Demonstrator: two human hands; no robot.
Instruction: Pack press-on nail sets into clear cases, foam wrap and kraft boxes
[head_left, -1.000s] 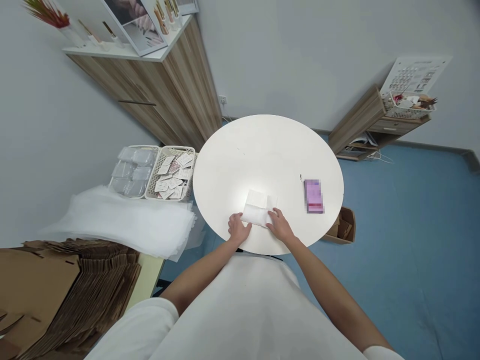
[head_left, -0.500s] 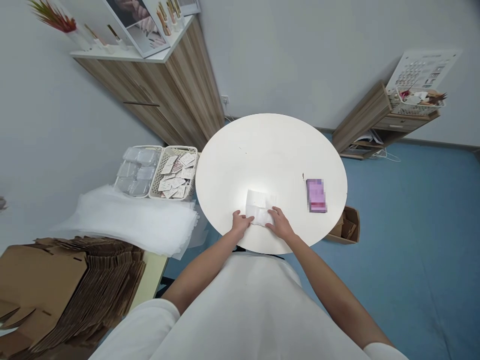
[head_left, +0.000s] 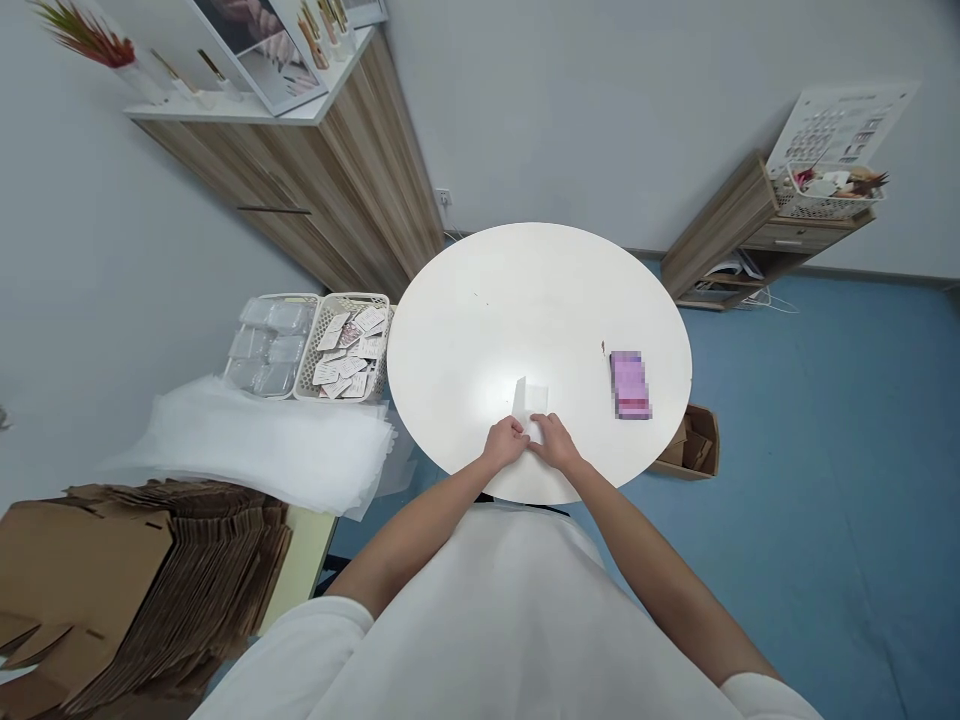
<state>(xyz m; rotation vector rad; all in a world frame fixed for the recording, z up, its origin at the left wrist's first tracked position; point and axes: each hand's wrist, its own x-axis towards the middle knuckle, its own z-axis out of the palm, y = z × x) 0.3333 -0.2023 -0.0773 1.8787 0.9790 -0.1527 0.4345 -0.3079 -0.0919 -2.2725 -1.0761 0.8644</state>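
A small folded white sheet lies on the near part of the round white table, with one flap standing up on its left side. My left hand is closed on the lower left of this sheet, its fingertips pinching the edge. From the other side, my right hand grips the lower right, thumb and fingers drawn together. The two hands nearly touch. Whether anything is wrapped inside the sheet cannot be seen.
A blurred-out purple item lies to the right. At left are a basket of printed cards, clear plastic boxes, a stack of white sheets and flattened cardboard boxes. An open carton stands on the floor.
My left hand has moved right, close to my right hand. The sheet's left side has been folded up and inward, so the packet looks narrower.
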